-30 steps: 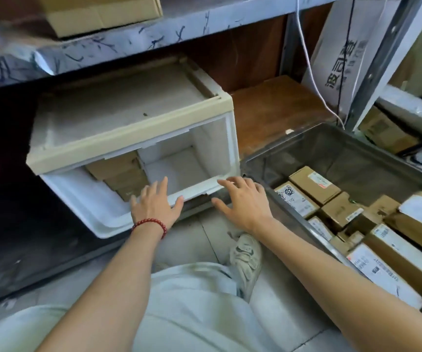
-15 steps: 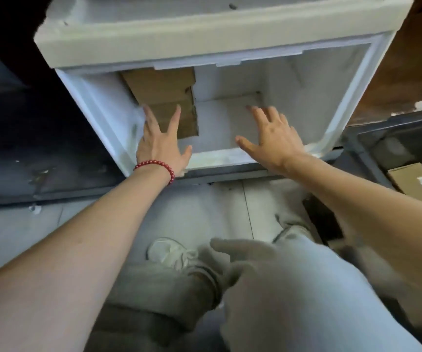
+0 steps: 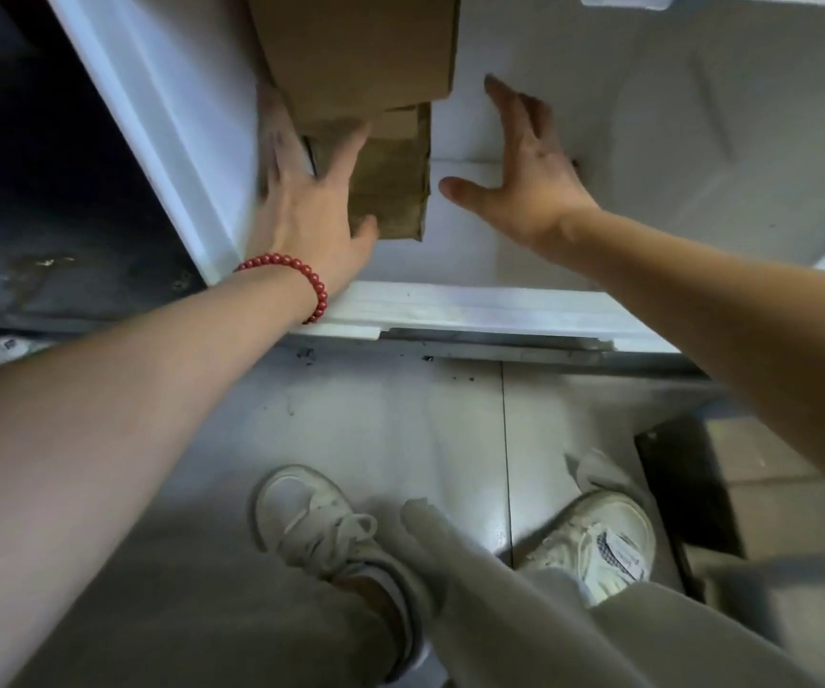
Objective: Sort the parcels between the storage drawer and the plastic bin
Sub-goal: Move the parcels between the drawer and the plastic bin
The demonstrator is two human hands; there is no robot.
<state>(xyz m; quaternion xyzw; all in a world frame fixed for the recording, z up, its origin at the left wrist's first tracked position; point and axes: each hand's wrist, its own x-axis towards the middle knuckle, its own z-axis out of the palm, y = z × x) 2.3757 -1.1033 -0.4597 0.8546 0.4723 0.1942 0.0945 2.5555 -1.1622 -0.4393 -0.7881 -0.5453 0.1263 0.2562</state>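
The left hand [image 3: 308,206], fingers straight, touches the cardboard parcels [image 3: 390,171] in the storage drawer [image 3: 450,305]. The right hand [image 3: 524,176] is spread open beside them.

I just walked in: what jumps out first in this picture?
Two bare arms reach into a white drawer at the top. The left hand, with a red bead bracelet at its wrist, touches stacked cardboard parcels on the drawer's left side; the right hand is spread open beside them.
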